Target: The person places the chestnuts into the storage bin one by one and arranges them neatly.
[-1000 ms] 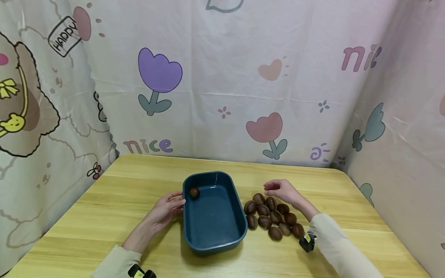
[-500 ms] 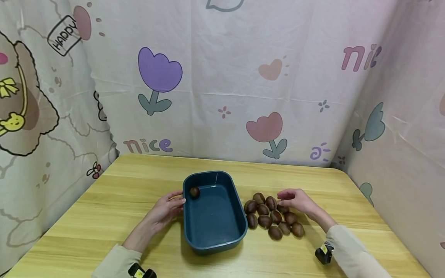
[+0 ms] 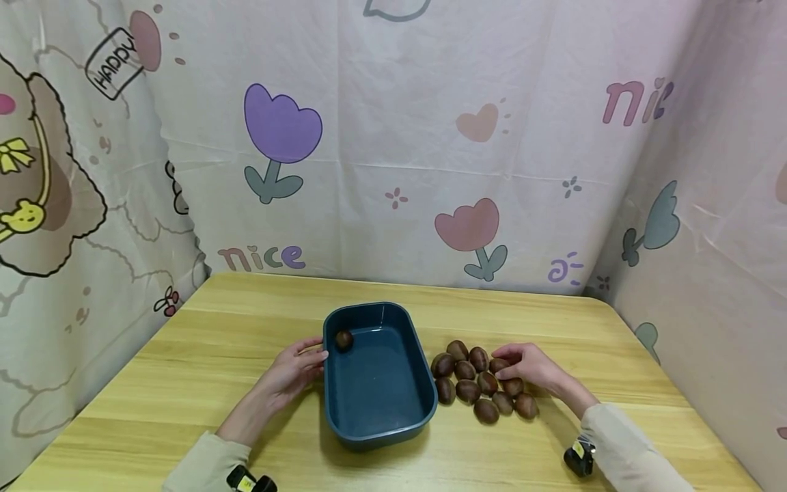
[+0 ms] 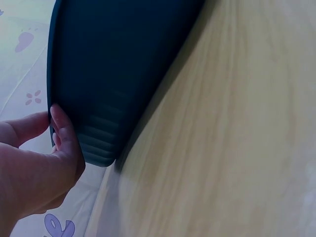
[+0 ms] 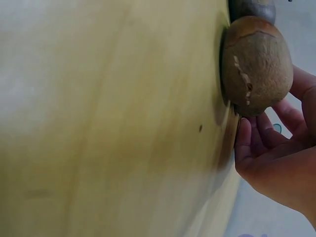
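Observation:
A deep dark blue plastic tub (image 3: 378, 437) stands on the table with a single chestnut (image 3: 344, 340) in its far left corner. My left hand (image 3: 296, 372) pinches the tub's left rim between thumb and fingers, and the left wrist view shows this grip (image 4: 44, 158) from outside. To the right of the tub lie several brown chestnuts (image 3: 468, 391) in a loose cluster. On the cluster's far right side, my right hand (image 3: 533, 369) has thumb and fingers on either side of a chestnut (image 3: 499, 366). In the right wrist view a nearer chestnut (image 5: 256, 69) hides the fingertips.
The wooden table (image 3: 264, 307) reaches back to a patterned cloth (image 3: 381, 137), which also hangs along both sides. Other chestnuts lie close around the right hand, some between it and the tub. Each wrist bears a small black camera (image 3: 579, 456).
My right hand has moved right and toward the near side, from beyond the cluster down onto a chestnut at its far right. The left hand and the tub have stayed put.

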### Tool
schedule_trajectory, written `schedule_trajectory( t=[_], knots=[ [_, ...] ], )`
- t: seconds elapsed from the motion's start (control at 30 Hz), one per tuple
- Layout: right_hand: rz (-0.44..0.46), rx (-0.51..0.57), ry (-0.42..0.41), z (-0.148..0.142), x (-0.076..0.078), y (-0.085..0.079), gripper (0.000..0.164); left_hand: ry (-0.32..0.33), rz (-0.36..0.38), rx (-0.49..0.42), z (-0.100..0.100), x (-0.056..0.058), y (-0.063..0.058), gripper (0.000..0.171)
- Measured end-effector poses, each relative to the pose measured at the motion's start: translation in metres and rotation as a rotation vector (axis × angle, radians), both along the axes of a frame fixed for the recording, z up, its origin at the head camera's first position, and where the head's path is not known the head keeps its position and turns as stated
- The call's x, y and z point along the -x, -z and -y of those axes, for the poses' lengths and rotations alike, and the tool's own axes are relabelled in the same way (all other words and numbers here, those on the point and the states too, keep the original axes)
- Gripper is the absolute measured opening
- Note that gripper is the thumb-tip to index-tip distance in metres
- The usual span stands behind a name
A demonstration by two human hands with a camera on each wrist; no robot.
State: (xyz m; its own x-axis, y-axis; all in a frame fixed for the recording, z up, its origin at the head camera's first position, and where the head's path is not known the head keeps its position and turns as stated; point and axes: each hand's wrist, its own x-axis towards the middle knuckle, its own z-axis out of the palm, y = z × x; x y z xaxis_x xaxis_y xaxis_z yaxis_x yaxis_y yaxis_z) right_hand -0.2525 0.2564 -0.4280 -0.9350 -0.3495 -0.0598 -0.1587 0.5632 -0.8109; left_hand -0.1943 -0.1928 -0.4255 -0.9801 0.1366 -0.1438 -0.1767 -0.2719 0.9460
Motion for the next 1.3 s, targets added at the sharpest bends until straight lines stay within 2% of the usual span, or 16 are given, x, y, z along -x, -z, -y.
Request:
schedule_trajectory(
  t=[0.37,0.77,1.0,1.17,1.3],
  knots=[
    [-0.039,-0.056,0.014,0.002,0.001,0.001,0.042,0.000,-0.001,0.000,0.001,0.000,0.001,0.051],
    [-0.004,-0.128,0.034,0.002,0.009,-0.004,0.037,-0.004,-0.006,0.001,0.000,-0.001,0.002,0.050],
    [-0.012,-0.066,0.030,0.000,0.011,-0.009,0.032,-0.006,-0.006,-0.001,0.000,0.000,0.002,0.048],
    [-0.018,-0.037,0.023,0.003,0.014,-0.011,0.037,-0.006,-0.005,0.003,0.000,0.000,0.002,0.049],
    [-0.008,-0.012,0.066,0.009,0.017,-0.011,0.039,-0.005,-0.008,-0.002,0.000,0.000,0.003,0.050]
  ],
)
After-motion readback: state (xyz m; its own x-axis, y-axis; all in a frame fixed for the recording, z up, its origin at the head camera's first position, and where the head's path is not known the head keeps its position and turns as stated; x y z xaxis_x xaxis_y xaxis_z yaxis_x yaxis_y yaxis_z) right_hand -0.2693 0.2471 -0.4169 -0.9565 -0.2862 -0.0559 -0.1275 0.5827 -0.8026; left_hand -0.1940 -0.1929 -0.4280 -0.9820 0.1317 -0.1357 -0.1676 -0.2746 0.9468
